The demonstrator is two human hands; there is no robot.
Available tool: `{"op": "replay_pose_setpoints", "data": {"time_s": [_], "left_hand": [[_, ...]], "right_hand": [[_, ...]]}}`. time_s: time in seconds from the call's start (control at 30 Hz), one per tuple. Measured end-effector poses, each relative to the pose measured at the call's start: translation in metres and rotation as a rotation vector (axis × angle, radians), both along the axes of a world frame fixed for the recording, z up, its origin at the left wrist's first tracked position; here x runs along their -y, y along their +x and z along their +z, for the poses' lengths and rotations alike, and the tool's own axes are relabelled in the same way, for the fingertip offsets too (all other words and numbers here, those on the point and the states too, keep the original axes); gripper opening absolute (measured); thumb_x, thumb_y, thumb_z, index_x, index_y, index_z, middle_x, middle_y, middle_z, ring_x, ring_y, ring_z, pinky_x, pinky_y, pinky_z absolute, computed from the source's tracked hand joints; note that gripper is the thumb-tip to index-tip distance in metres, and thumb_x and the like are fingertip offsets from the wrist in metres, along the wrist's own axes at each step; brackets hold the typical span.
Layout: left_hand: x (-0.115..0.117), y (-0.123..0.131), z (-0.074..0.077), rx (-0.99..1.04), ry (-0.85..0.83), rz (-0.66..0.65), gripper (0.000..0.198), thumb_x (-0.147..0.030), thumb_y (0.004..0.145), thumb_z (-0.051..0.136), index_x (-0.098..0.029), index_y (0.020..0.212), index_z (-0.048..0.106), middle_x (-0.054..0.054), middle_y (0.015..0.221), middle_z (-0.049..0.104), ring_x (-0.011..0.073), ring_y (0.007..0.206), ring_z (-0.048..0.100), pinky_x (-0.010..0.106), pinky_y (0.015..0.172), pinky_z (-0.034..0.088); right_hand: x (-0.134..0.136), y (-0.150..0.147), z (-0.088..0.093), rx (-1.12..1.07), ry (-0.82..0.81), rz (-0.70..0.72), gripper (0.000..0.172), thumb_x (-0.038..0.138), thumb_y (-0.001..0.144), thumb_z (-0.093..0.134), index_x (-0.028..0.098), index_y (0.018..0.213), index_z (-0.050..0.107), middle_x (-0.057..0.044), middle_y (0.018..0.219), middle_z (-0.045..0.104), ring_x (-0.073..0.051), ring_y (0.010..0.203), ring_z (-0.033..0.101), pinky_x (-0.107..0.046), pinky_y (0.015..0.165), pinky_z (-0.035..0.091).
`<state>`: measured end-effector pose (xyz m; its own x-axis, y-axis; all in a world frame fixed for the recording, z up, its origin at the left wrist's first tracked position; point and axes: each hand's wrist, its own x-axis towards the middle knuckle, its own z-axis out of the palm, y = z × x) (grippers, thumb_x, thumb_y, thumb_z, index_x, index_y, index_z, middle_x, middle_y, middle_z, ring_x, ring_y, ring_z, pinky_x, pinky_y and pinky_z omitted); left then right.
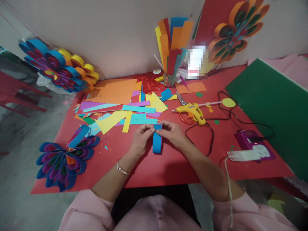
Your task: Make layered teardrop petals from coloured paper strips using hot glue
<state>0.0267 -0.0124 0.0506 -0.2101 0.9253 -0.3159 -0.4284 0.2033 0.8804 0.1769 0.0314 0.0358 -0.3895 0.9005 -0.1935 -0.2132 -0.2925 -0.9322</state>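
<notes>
Between my two hands is a blue paper loop (157, 144), its rounded end hanging toward me and a thin purple edge showing on its right side. My left hand (142, 136) pinches its upper end from the left. From the right, my right hand (172, 133) pinches the same end, thumb close to the other thumb. Just beyond the fingers lie turquoise paper strips (138, 121). To the right of my right hand rests a yellow glue gun (192, 112) with a long glue stick in its back. At the left lies a flower of blue, purple and green paper loops (64, 165).
A cup (169, 80) full of paper strips stands at the back, near red scissors (185, 118) and an orange sheet (113, 93). On the right are a power strip (247, 155), a black cord (211, 141) and a green board (269, 118). Paper flowers (57, 65) hang at the left.
</notes>
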Motion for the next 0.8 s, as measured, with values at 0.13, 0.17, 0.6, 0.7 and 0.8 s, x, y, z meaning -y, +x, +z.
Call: {"op": "replay_pose_setpoints", "data": {"time_s": [0.13, 0.17, 0.6, 0.7, 0.8], "left_hand": [[-0.0012, -0.0006, -0.0013, -0.037, 0.012, 0.039, 0.038, -0.037, 0.055, 0.100, -0.019, 0.070, 0.071, -0.004, 0.062, 0.059, 0.0093, 0.060, 0.050, 0.023, 0.061, 0.043], [-0.0015, -0.0008, -0.0021, -0.043, 0.014, 0.050, 0.037, -0.037, 0.056, 0.100, -0.019, 0.071, 0.071, -0.004, 0.062, 0.059, 0.0096, 0.061, 0.050, 0.024, 0.062, 0.043], [0.0005, 0.0053, -0.0038, 0.126, -0.012, 0.059, 0.048, -0.033, 0.053, 0.104, -0.019, 0.080, 0.066, -0.006, 0.067, 0.063, 0.0085, 0.058, 0.055, 0.023, 0.059, 0.045], [-0.0003, 0.0062, -0.0021, 0.138, -0.017, 0.077, 0.051, -0.034, 0.051, 0.105, -0.019, 0.079, 0.065, -0.006, 0.066, 0.064, 0.0094, 0.059, 0.057, 0.024, 0.062, 0.048], [-0.0010, 0.0056, -0.0017, 0.131, -0.023, 0.096, 0.053, -0.036, 0.048, 0.106, -0.020, 0.076, 0.064, -0.006, 0.065, 0.065, 0.0099, 0.059, 0.058, 0.024, 0.062, 0.050]], "right_hand": [[0.0008, -0.0022, 0.0004, -0.032, -0.063, -0.051, 0.045, 0.044, 0.057, 0.099, 0.024, 0.088, 0.074, 0.002, 0.084, 0.073, -0.016, 0.078, 0.063, -0.032, 0.077, 0.051], [0.0009, -0.0026, 0.0002, -0.035, -0.079, -0.073, 0.045, 0.045, 0.057, 0.099, 0.024, 0.087, 0.073, 0.003, 0.082, 0.071, -0.016, 0.077, 0.061, -0.032, 0.075, 0.050], [0.0019, -0.0066, -0.0039, -0.080, -0.128, -0.124, 0.040, 0.043, 0.057, 0.100, 0.023, 0.077, 0.073, 0.002, 0.077, 0.070, -0.015, 0.074, 0.060, -0.032, 0.072, 0.051], [0.0029, -0.0086, -0.0052, -0.092, -0.116, -0.114, 0.041, 0.045, 0.058, 0.101, 0.023, 0.078, 0.074, 0.002, 0.079, 0.071, -0.016, 0.076, 0.062, -0.032, 0.075, 0.052], [0.0036, -0.0104, -0.0064, -0.105, -0.116, -0.119, 0.042, 0.044, 0.057, 0.103, 0.022, 0.079, 0.075, 0.003, 0.079, 0.070, -0.014, 0.076, 0.061, -0.031, 0.077, 0.051]]}}
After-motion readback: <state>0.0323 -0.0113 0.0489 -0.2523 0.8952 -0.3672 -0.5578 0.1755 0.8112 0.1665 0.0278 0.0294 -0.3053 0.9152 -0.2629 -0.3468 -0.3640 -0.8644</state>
